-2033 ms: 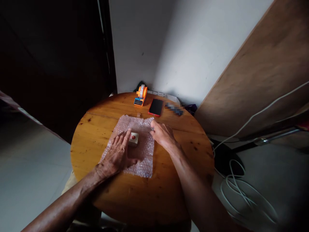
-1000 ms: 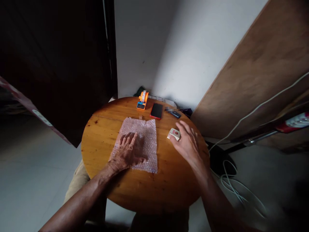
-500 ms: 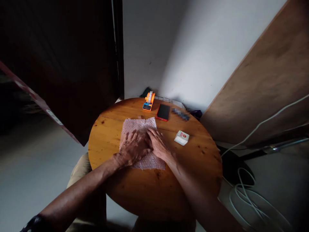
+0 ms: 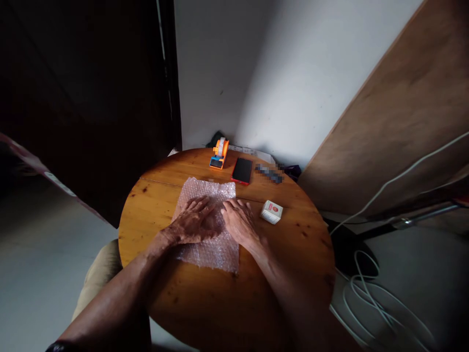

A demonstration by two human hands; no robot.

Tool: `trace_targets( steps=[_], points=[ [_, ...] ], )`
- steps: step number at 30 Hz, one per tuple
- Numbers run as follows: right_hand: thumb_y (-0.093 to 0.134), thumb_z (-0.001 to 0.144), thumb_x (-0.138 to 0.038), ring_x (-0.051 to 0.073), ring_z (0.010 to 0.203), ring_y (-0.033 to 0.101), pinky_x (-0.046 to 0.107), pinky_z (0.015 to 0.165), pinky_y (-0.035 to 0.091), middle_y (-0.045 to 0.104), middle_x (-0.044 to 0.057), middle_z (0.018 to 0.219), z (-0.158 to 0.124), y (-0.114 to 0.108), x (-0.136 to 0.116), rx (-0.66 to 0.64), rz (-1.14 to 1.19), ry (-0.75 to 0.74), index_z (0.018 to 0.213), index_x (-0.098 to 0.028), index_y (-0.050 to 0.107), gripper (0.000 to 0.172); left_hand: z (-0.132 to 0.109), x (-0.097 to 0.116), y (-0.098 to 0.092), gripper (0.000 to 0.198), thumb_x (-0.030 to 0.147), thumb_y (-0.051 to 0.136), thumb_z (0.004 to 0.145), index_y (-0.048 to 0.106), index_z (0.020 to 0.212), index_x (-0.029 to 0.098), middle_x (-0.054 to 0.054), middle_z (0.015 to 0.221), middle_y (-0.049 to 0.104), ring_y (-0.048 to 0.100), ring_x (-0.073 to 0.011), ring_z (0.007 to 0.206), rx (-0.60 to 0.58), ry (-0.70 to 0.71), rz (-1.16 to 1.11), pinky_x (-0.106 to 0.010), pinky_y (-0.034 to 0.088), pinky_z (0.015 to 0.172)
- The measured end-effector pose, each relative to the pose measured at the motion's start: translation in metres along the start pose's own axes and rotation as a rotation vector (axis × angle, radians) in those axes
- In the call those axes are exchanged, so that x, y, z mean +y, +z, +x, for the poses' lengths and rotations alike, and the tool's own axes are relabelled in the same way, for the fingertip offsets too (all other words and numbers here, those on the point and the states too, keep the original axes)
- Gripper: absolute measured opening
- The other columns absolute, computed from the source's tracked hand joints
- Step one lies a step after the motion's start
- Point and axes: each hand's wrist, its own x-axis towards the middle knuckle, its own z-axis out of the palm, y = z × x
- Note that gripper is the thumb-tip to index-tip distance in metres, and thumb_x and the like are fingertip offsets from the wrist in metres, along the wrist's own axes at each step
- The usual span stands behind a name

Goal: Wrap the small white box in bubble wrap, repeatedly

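Observation:
A sheet of clear bubble wrap lies flat on the round wooden table. My left hand rests palm down on the sheet, fingers stretched out. Beside it, my right hand presses flat on the sheet's right part, fingers spread, holding nothing. A small white box with a red mark sits on the bare wood just right of my right hand, apart from it.
At the table's far edge stand an orange tape dispenser, a red-cased phone and a small dark item. A wooden board leans at the right. White cables coil on the floor at the right.
My right hand carried the small box off the bubble wrap, set it down on the wood to the right, then came back to lie flat on the sheet beside my left hand.

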Motion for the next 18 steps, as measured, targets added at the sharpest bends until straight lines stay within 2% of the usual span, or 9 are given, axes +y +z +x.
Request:
trace_targets(
  steps=[2, 5, 9, 13, 15, 18],
  points=[
    [0.035, 0.100, -0.024, 0.028, 0.113, 0.056, 0.043, 0.100, 0.038, 0.065, 0.013, 0.123, 0.000, -0.001, 0.003, 0.033, -0.004, 0.003, 0.118, -0.018, 0.063, 0.034, -0.001, 0.001, -0.003, 0.081, 0.054, 0.070, 0.077, 0.048, 0.144, 0.015, -0.017, 0.155, 0.040, 0.031, -0.0375, 0.145, -0.017, 0.028, 0.009, -0.052, 0.027, 0.119],
    [0.037, 0.100, -0.026, 0.027, 0.114, 0.055, 0.038, 0.097, 0.040, 0.060, 0.014, 0.130, 0.002, 0.000, 0.009, 0.074, -0.017, 0.025, 0.123, -0.016, 0.061, 0.034, -0.004, 0.001, -0.005, 0.080, 0.050, 0.072, 0.075, 0.048, 0.144, 0.016, -0.016, 0.156, 0.038, 0.031, -0.0379, 0.146, -0.019, 0.061, 0.015, -0.052, 0.028, 0.119],
    [0.042, 0.100, -0.033, 0.031, 0.114, 0.053, 0.041, 0.096, 0.040, 0.061, 0.014, 0.129, 0.007, 0.002, 0.015, 0.048, -0.100, 0.083, 0.118, -0.015, 0.065, 0.034, -0.006, -0.002, -0.005, 0.078, 0.053, 0.072, 0.074, 0.051, 0.141, 0.019, -0.014, 0.153, 0.043, 0.036, -0.0359, 0.143, -0.008, 0.099, 0.011, -0.050, 0.031, 0.118],
    [0.041, 0.100, -0.035, 0.031, 0.111, 0.053, 0.043, 0.094, 0.040, 0.063, 0.015, 0.125, 0.008, 0.003, 0.016, 0.047, -0.149, 0.085, 0.116, -0.015, 0.066, 0.035, -0.003, -0.007, -0.007, 0.063, 0.051, 0.061, 0.085, 0.054, 0.138, 0.017, -0.015, 0.147, 0.050, 0.043, -0.0336, 0.138, 0.084, -0.002, 0.003, -0.049, 0.035, 0.116],
    [0.042, 0.100, -0.035, 0.032, 0.111, 0.053, 0.044, 0.093, 0.039, 0.063, 0.015, 0.124, 0.008, 0.003, 0.015, 0.050, -0.160, 0.082, 0.119, -0.014, 0.064, 0.036, -0.001, -0.009, -0.006, 0.064, 0.052, 0.056, 0.089, 0.051, 0.140, 0.014, -0.018, 0.147, 0.049, 0.040, -0.0352, 0.140, 0.103, -0.066, 0.022, -0.052, 0.033, 0.116],
    [0.041, 0.100, -0.036, 0.033, 0.111, 0.052, 0.045, 0.094, 0.038, 0.063, 0.017, 0.124, 0.008, 0.004, 0.013, 0.049, -0.175, 0.082, 0.123, -0.012, 0.062, 0.039, 0.000, -0.013, 0.000, 0.070, 0.059, 0.056, 0.087, 0.050, 0.140, 0.015, -0.019, 0.151, 0.045, 0.035, -0.0367, 0.143, 0.100, -0.195, 0.081, -0.055, 0.029, 0.116]
  ],
)
